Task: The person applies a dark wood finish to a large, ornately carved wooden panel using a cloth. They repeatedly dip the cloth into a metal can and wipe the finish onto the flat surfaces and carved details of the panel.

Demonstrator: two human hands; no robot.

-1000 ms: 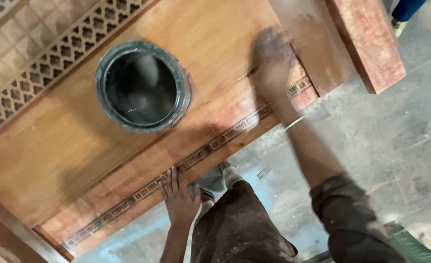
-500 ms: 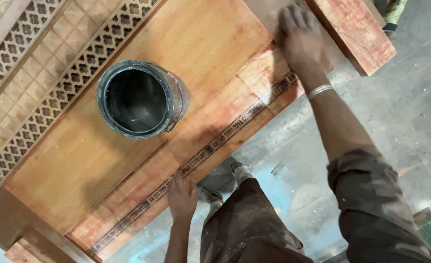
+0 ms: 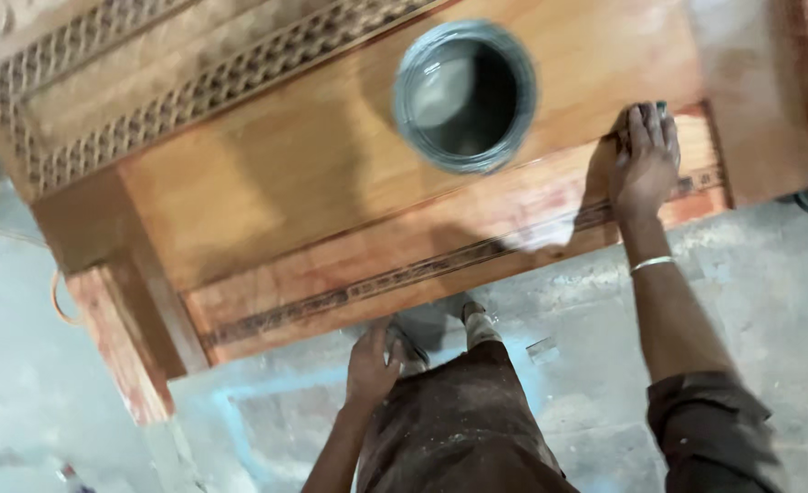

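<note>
A large wooden door panel [image 3: 267,192] with carved borders lies flat in front of me. A round dark tin [image 3: 466,96], open at the top, stands on it. My right hand [image 3: 646,164] presses palm-down on the reddish near rail of the panel, right of the tin, fingers together. A small dark pad [image 3: 619,137] peeks out under the fingers. There is a thin bangle on that wrist. My left hand [image 3: 372,363] hangs just below the panel's near edge, fingers apart, holding nothing. The view is motion-blurred.
Grey dusty concrete floor [image 3: 769,301] lies below the panel. My legs in dusty brown trousers [image 3: 463,420] and a shoe stand against the near edge. A carved lattice strip [image 3: 148,119] runs along the far side. Another reddish wooden piece [image 3: 121,347] juts out at the lower left.
My right hand has slid back along the near rail toward the tin. The view has swung, so the tin now sits upper centre. My left hand stays by the near edge.
</note>
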